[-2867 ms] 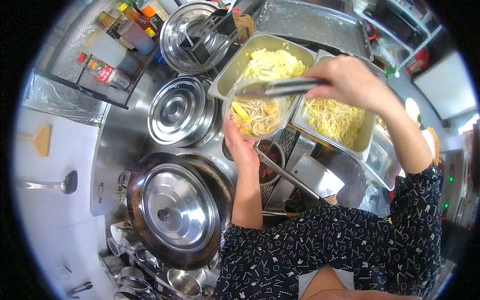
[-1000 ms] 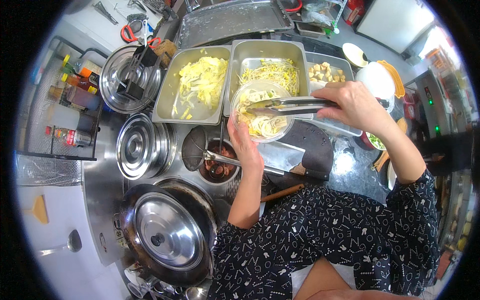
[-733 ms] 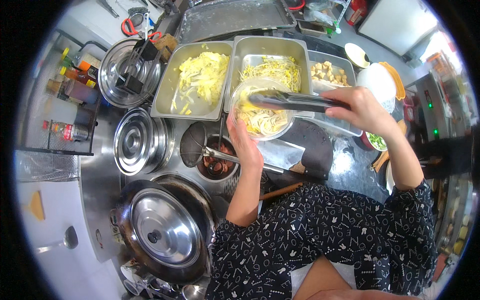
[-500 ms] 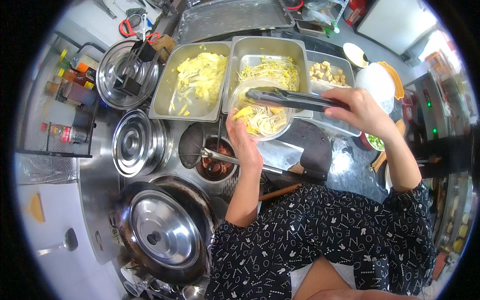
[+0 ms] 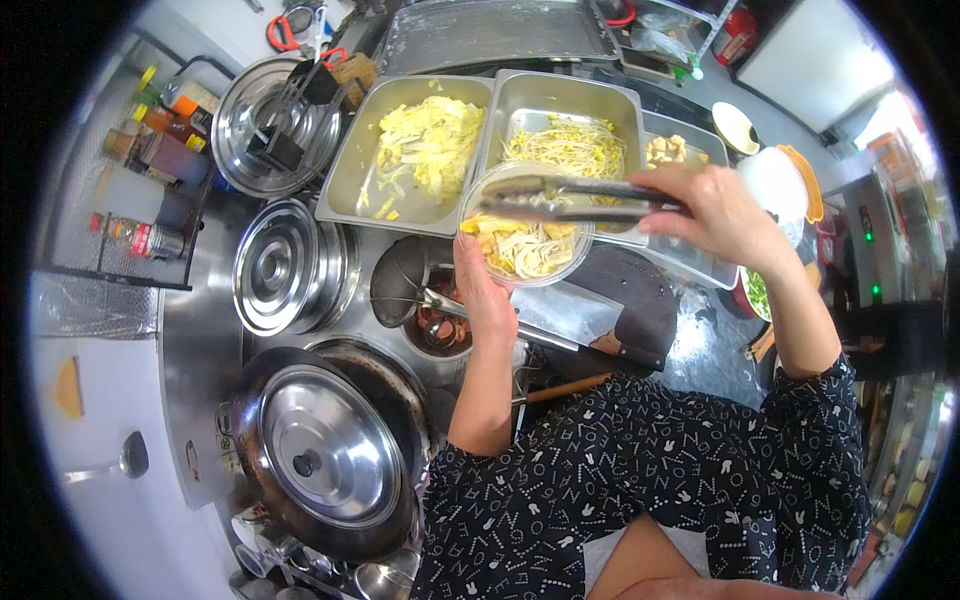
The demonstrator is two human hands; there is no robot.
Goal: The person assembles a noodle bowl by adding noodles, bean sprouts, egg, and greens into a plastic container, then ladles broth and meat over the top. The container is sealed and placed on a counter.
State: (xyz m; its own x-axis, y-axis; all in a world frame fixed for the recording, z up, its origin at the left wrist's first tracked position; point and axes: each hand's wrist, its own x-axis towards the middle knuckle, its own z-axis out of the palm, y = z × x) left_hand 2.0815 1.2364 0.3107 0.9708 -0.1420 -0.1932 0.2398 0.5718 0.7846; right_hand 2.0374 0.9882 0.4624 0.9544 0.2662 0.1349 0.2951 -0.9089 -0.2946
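My left hand (image 5: 484, 292) is wrapped round the side of a clear round plastic bowl (image 5: 573, 262), holding it up in front of the steel pans. Inside lie pale strips, perhaps tofu skin or noodles (image 5: 540, 248), with yellow pieces among them. My right hand (image 5: 715, 215) grips metal tongs (image 5: 600, 195), whose tips reach over the bowl; whether they pinch anything is too blurred to tell. Behind the bowl stands a steel pan (image 5: 626, 92) of bean sprouts (image 5: 570, 146). Another steel pan (image 5: 350, 180) to its left holds chopped cabbage (image 5: 430, 140).
A clear tub (image 5: 700, 262) with tan cubes stands at the right. Below the bowl, a cleaver (image 5: 570, 310) lies on a dark round board (image 5: 645, 315). At left are a pot with ladles (image 5: 440, 335), lidded pots (image 5: 270, 268) and a wok with a lid (image 5: 330, 450).
The tongs have shifted slightly left and tilted over the bowl, blurred by motion. My left hand still holds the bowl. The whole view has shifted a little.
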